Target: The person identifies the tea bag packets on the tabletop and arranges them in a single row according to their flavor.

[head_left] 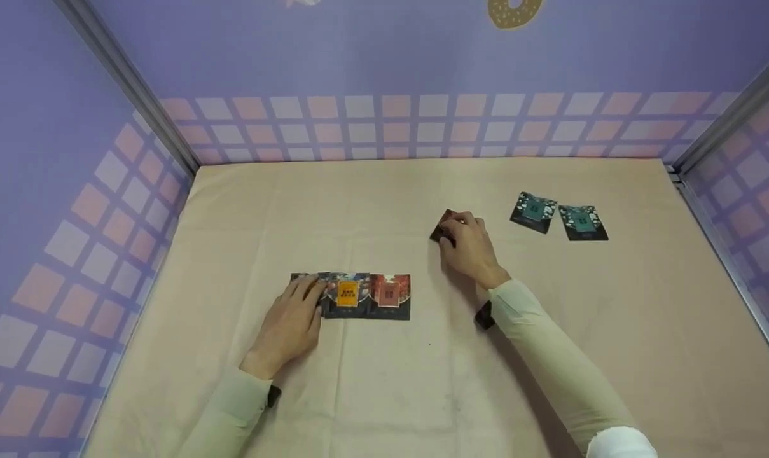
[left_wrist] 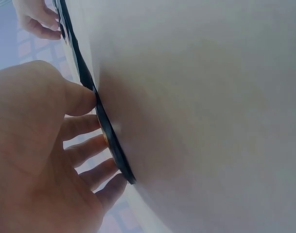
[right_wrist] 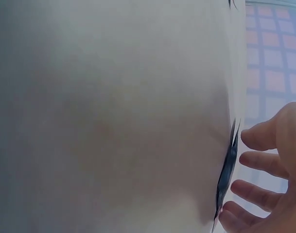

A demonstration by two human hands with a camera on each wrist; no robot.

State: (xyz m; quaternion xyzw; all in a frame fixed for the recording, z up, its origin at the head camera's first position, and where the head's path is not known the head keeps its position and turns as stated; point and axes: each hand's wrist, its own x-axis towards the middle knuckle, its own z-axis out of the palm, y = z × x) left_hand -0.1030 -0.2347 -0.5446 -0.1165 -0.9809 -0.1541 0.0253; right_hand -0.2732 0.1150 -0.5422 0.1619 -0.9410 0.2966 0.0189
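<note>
Toward the left of the cloth, a row of flat printed packets lies side by side. My left hand [head_left: 290,324] rests on the left end, its fingers largely covering the packet there. Beside it are a packet with an orange label [head_left: 348,294] and one with a red label [head_left: 390,296]. The left wrist view shows thumb and fingertips along the row's dark edge [left_wrist: 113,145]. Farther back, my right hand [head_left: 470,245] touches a dark reddish packet [head_left: 440,230], partly hidden under its fingers. Seen from the right wrist, the spread fingertips meet that packet's upper side [right_wrist: 227,172].
Two packets with teal labels, one tilted [head_left: 533,212] and one nearly straight [head_left: 582,222], lie at the back right. A pale cloth [head_left: 371,381] covers the table. Purple panels with a checked band [head_left: 359,124] stand at the back and both sides.
</note>
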